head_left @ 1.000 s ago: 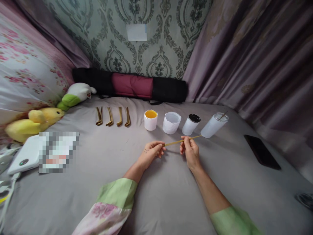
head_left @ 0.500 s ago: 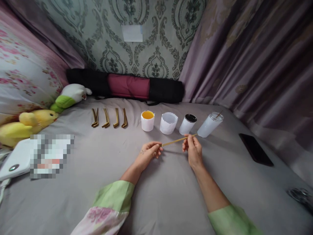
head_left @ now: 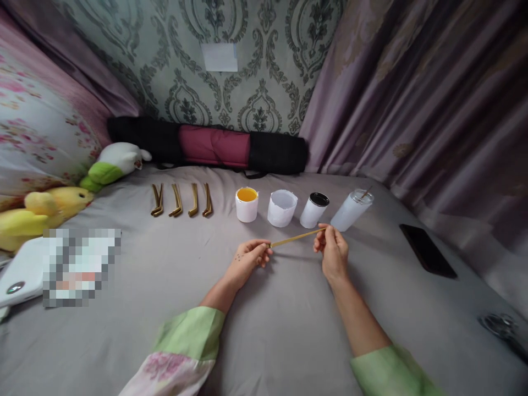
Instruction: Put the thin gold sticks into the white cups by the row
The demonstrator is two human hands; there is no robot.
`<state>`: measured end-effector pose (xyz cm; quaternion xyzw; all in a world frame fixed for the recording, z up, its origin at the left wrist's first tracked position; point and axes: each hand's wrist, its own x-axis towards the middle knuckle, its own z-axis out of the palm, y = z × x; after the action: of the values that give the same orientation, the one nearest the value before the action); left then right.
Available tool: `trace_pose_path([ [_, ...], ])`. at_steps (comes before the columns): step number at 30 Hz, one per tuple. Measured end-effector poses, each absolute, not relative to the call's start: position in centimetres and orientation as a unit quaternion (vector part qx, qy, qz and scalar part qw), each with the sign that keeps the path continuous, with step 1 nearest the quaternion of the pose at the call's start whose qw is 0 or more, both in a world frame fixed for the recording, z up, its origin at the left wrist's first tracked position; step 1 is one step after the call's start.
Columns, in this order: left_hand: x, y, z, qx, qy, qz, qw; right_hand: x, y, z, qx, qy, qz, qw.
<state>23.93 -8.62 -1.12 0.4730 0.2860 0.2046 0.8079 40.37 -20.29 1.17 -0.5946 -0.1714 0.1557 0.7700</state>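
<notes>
A thin, flat gold strip (head_left: 297, 238) stretches between my two hands, slanting up to the right above the sheet. My left hand (head_left: 251, 258) pinches its left end between thumb and fingers. At the other end, my right hand (head_left: 334, 250) has its thumb and fingertips closed on the strip near its tip. Just beyond stand a white cup with a yellow inside (head_left: 246, 209), a wider white cup (head_left: 282, 209), a wrapped can with a dark inside (head_left: 314, 212) and a tall wrapped jar (head_left: 350, 212) with a thin brown stick in it.
Several bent gold pieces (head_left: 193, 201) lie in a row at the back left. A black phone (head_left: 428, 250) rests at right. Plush toys (head_left: 113, 165), a white device (head_left: 25, 269) and a blurred packet line the left side. A long black-and-maroon bag (head_left: 214, 147) lies along the wall.
My right hand has slid a little to the right along the gold strip, closer to its end. My left hand keeps its pinch; the view has shifted slightly.
</notes>
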Motion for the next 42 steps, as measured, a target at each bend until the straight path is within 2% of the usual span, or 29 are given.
trace_pose_path([
  [25,23.8,-8.7,-0.7,0.434,0.272,0.216,0.831,41.2,-21.4,2.0,-0.601,-0.172,0.146,0.767],
  [34,23.3,-8.0,0.0,0.337,0.282,0.22,0.871,44.6,-24.6,6.7,-0.621,-0.176,0.067,0.761],
  [42,23.2,-7.3,-0.4,0.281,0.273,0.223,0.893,50.1,-27.9,12.7,-0.641,-0.174,-0.082,0.743],
])
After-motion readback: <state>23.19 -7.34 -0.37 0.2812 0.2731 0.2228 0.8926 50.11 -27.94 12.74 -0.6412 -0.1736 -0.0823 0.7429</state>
